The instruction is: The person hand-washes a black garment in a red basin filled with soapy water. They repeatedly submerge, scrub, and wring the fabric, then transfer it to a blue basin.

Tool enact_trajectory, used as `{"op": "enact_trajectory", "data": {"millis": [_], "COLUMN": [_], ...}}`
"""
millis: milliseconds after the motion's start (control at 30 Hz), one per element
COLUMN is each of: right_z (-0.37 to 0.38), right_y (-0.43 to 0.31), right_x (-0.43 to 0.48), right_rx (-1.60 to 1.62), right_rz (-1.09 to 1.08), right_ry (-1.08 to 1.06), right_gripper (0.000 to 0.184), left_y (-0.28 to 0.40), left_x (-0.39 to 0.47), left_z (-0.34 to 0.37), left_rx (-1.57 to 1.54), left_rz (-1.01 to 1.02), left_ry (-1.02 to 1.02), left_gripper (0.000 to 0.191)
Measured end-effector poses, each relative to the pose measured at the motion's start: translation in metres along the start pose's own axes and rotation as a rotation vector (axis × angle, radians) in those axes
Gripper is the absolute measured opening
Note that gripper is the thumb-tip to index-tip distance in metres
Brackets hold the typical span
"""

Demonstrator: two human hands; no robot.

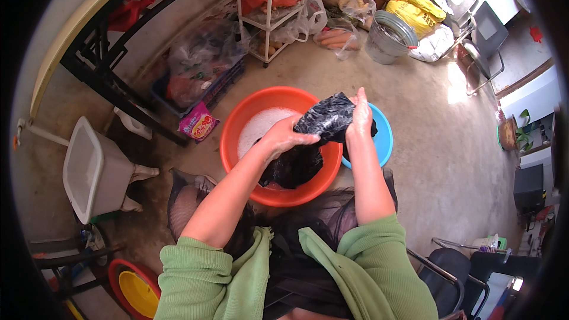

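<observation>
Between my two hands a wet black cloth [328,115], streaked with white suds, is held up over the right side of an orange plastic basin [235,111]. My left hand [284,138] grips its left end, thumb toward me. At its right end, my right hand [360,115] holds it with the fingers pointing away from me. More black fabric [295,166] hangs or lies in the basin below; where it joins the held part is hidden. Foamy white water [262,126] shows at the basin's left. A blue basin [384,138] with something dark in it stands to the right, partly behind my right arm.
A pink detergent packet [198,122] lies left of the basin, near a crate [222,82] of plastic bags. A white sink [82,173] stands at left. Beyond are a wheeled rack [269,26], a metal bucket [384,49] and a bag of carrots [337,39]. Chairs [486,31] line the right.
</observation>
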State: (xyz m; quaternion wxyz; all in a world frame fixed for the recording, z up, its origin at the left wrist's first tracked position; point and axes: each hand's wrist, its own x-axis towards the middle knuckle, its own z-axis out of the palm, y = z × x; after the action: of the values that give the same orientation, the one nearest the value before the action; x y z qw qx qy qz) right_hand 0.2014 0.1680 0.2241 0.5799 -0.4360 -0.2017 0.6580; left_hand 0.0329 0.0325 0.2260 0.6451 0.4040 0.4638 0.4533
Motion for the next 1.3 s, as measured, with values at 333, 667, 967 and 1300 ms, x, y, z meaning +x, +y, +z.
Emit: {"op": "enact_trajectory", "data": {"millis": [333, 667, 967, 1300], "right_z": [0.005, 0.004, 0.047, 0.052], "right_y": [-0.014, -0.010, 0.021, 0.036], "right_x": [-0.045, -0.035, -0.075, -0.081], "right_rx": [-1.080, -0.486, -0.885, -0.717], "right_rz": [-0.561, -0.193, -0.571, -0.706], "right_ry": [-0.971, -0.781, -0.360, -0.311], "right_gripper": [0.036, 0.027, 0.047, 0.035], "left_y": [0.018, 0.030, -0.018, -0.025], "left_x": [0.004, -0.005, 0.025, 0.037], "left_z": [-0.021, -0.040, 0.009, 0.025], "left_rx": [0.210, 0.340, -0.628, -0.600], "left_rz": [0.115, 0.084, 0.046, -0.094], "left_ry": [-0.034, 0.023, 0.142, 0.423], "left_gripper": [0.024, 0.031, 0.024, 0.040]}}
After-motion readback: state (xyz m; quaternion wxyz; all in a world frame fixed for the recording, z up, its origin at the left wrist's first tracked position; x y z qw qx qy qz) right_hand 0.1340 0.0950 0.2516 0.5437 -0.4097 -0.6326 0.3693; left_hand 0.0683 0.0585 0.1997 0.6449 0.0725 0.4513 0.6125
